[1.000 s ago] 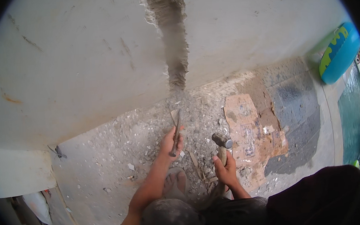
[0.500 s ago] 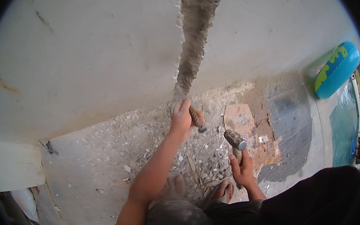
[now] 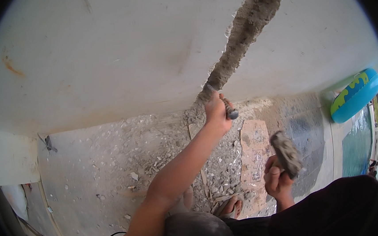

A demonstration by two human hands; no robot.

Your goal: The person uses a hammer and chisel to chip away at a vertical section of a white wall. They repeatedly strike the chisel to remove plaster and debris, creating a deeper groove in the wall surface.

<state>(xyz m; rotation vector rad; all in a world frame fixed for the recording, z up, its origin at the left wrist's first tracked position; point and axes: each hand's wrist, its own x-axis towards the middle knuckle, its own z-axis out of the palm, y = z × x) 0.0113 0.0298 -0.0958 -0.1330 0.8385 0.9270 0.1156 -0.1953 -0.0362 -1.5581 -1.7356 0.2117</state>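
My left hand (image 3: 217,113) is wrapped round a chisel (image 3: 231,113) made from a ribbed steel bar. Its blunt struck end points back toward me, and its far end sits in the lower part of a rough groove (image 3: 245,32) cut into the pale wall (image 3: 139,46). Lower and to the right, my right hand (image 3: 278,181) grips the handle of a hammer whose dusty head (image 3: 286,154) is raised, slightly blurred, and apart from the chisel. Most of the hammer's handle is hidden by my fingers and the head.
Broken rubble (image 3: 156,147) covers the floor below the groove. A flattened cardboard sheet (image 3: 252,153) lies beside it, near my sandalled feet (image 3: 231,206). At the right are a blue and green inflatable ring (image 3: 356,96) and a pool (image 3: 357,149). A cable end (image 3: 48,143) pokes out at the left.
The hammer has risen and swung to the right, its head turning toward me. In the picture, the groove and my left hand with the chisel have shifted right as the view turned.
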